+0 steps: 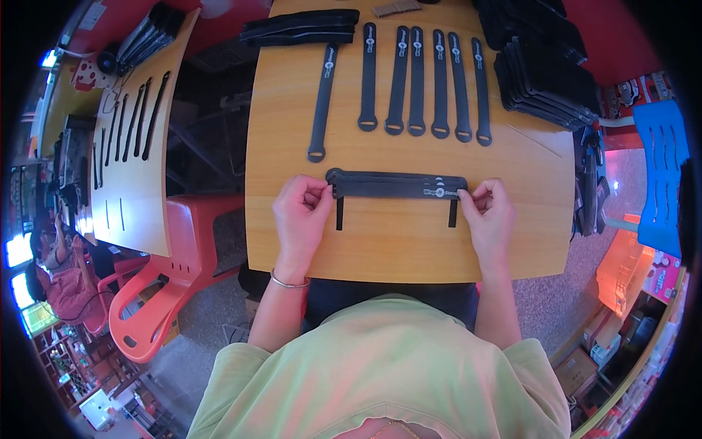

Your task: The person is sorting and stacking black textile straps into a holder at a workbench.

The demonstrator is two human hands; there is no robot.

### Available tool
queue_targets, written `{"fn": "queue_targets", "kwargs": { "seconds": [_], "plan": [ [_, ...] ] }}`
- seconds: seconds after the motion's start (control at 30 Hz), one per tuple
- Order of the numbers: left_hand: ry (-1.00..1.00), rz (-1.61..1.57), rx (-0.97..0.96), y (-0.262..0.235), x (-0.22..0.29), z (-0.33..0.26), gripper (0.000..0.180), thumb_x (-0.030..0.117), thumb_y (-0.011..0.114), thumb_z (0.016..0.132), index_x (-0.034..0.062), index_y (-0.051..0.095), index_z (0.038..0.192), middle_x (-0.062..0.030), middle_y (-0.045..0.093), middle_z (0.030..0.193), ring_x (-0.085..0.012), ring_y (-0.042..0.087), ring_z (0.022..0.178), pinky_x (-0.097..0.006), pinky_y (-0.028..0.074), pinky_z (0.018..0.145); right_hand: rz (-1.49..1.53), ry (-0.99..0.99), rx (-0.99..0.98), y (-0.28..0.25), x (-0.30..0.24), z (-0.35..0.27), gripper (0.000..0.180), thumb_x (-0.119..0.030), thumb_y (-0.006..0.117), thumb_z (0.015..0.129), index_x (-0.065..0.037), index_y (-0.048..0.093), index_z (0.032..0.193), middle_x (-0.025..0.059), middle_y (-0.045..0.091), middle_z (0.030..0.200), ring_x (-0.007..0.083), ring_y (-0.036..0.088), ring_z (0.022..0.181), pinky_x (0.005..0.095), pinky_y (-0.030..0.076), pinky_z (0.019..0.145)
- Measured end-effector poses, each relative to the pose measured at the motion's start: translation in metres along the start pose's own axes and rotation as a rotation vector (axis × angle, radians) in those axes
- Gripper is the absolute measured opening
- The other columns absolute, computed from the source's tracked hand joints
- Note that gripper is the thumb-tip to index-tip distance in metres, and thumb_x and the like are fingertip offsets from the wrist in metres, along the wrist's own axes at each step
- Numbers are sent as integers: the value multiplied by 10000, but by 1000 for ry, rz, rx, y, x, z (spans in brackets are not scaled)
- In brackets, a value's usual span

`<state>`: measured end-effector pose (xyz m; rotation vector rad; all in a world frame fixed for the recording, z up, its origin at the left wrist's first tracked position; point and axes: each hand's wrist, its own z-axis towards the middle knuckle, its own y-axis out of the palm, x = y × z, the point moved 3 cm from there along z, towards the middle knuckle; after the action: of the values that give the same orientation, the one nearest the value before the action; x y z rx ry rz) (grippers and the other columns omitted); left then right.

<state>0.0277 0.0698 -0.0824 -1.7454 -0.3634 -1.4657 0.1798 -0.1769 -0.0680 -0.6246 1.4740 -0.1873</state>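
Observation:
A small stack of black cable straps [387,185] lies crosswise on the table in front of me, slightly fanned at the right. My left hand [301,214] pinches the stack's left end between thumb and fingers. At the other end my right hand [489,216] grips it the same way, beside a white printed mark. Two short black strips, a left one [339,214] and a right one [453,214], stick out toward me from under the stack. Beyond my hands, a row of single straps [417,80] lies lengthwise, slotted round ends toward me; one strap [322,102] sits apart at the left.
Bundled black straps [300,28] rest at the table's far left, and tall black piles [545,84] at its far right. Left of me stand a red plastic chair [175,263] and a second table [139,186] with more straps. Another person [66,285] sits farther left.

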Motion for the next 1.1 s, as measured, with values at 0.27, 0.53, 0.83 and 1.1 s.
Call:
{"fn": "queue_targets", "kwargs": {
  "seconds": [0.27,0.53,0.83,1.1],
  "plan": [
    [320,365,164,-9,35,47,231,77,711,766,12,584,948,-68,547,724,-164,534,605,-283,431,540,176,-23,18,-4,9,-2,161,-8,671,805,-32,524,867,-24,513,707,33,475,596,181,398,516],
    [231,498,-25,-14,20,69,429,130,724,717,20,541,1089,-85,568,727,-242,575,637,-367,461,592,228,-36,8,-5,12,-7,129,-5,652,819,-25,557,905,-22,526,709,31,467,595,175,383,522],
    [103,487,-118,-37,11,55,238,100,672,733,39,591,949,-59,552,604,-225,573,570,-342,443,527,287,-48,-27,-4,5,-3,110,-2,639,828,-18,564,908,-14,542,732,39,489,642,191,406,550],
    [188,510,-76,-35,10,55,185,81,648,754,29,597,923,-106,555,687,-265,575,635,-367,448,566,-184,-887,-101,63,-134,53,320,-15,664,743,-115,636,1045,96,539,1197,269,507,1099,347,463,876]
  ]
}}
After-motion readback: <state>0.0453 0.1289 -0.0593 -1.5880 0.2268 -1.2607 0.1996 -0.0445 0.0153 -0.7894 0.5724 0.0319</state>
